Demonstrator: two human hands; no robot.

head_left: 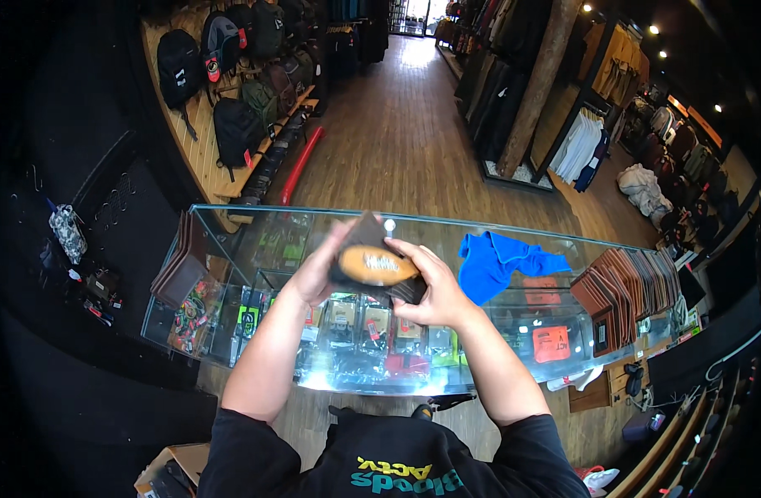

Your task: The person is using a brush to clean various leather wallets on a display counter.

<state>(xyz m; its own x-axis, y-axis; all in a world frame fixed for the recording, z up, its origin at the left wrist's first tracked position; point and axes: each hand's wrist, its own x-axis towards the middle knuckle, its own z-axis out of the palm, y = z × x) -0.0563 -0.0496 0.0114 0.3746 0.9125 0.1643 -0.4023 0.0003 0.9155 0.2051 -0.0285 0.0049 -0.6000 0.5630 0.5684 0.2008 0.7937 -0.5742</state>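
Above the glass display counter (264, 222), both my hands hold a dark brown wallet (369, 231), tilted and smeared by motion. An orange oval label with dark print (377, 266) shows on its near face. My left hand (316, 270) grips its left side, fingers partly hidden behind it. My right hand (434, 286) pinches the right side, with the thumb below and fingers along the upper edge. To the right, a crumpled blue cloth (501, 261) lies on the glass.
Brown wallets (181, 257) stand at the counter's left end; a long row of wallets (625, 286) fills the right. Packaged goods (343, 319) show beneath the glass. Beyond are backpacks (179, 68) on a wooden wall, a red tube (301, 166) and clothes racks (579, 145).
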